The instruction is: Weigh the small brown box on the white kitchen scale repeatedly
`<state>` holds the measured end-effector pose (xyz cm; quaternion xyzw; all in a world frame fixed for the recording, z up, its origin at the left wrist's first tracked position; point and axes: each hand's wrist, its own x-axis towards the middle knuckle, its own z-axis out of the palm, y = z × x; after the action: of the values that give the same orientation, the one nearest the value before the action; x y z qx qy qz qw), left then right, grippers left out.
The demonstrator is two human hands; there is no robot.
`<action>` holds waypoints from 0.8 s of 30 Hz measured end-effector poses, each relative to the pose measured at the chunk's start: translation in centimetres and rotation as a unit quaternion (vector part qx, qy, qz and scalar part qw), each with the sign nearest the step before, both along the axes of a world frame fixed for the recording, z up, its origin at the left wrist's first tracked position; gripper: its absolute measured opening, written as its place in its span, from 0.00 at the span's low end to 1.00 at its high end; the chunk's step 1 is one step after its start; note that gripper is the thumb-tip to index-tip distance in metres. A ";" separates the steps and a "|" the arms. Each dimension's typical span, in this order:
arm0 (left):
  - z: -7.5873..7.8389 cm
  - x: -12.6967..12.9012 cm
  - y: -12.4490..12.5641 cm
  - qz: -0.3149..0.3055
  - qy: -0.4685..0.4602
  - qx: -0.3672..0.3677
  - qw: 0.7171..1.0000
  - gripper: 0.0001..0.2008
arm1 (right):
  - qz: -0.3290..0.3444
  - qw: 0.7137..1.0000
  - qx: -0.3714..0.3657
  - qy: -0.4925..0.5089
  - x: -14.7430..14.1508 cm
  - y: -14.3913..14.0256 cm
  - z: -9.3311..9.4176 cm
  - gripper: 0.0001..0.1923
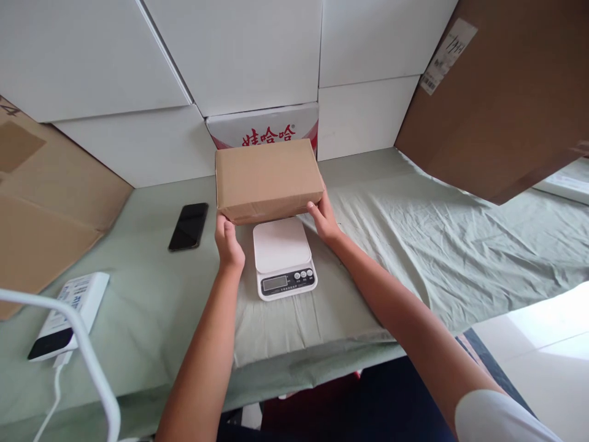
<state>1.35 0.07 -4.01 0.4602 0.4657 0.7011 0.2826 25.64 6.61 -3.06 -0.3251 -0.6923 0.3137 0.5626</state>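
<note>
A closed brown cardboard box point(269, 175) is held between both my hands, above the far edge of a white kitchen scale point(281, 245). My left hand point(229, 244) grips the box's near left corner, thumb up along its front face. At the near right corner, my right hand point(326, 215) grips the box with its thumb on the front face. Most fingers of both hands are hidden behind or under the box. The scale lies flat on the cloth, its grey display and several buttons facing me. Whether the box touches the scale I cannot tell.
A black smartphone point(188, 226) lies left of the scale on the green cloth point(151, 270). A white power bank point(73, 313) with a cable point(56, 383) is further left. Large cartons point(50, 202) flank the surface. White boxes point(257, 55) and a printed carton point(271, 126) stand behind.
</note>
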 end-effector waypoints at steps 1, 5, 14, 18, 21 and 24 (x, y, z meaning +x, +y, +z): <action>0.2 0.2 -0.4 0.007 0.005 0.012 1.000 0.39 | -0.003 1.000 0.005 -0.005 0.1 -0.5 0.2 0.47; 0.8 0.9 -2.1 0.030 0.021 0.054 0.998 0.37 | 0.003 1.000 0.010 -0.011 0.9 -3.0 0.6 0.46; -0.8 2.3 -10.4 -0.018 0.020 0.040 0.999 0.35 | 0.029 0.999 -0.015 -0.014 3.4 -9.7 -0.7 0.40; -0.9 2.3 -11.9 -0.020 0.014 0.024 0.999 0.35 | 0.031 0.999 -0.027 -0.025 3.6 -10.9 -0.7 0.40; -0.7 2.3 -12.0 -0.020 0.015 0.019 1.000 0.35 | 0.023 0.999 -0.024 -0.020 3.4 -11.0 -0.3 0.39; -0.5 2.3 -12.1 -0.025 0.019 0.006 0.999 0.35 | 0.006 0.999 -0.044 -0.015 3.3 -11.2 0.1 0.38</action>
<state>3.62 -11.99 -4.54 0.4867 0.4549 0.6879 0.2881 28.92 -4.57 -2.92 -0.3497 -0.6884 0.3424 0.5353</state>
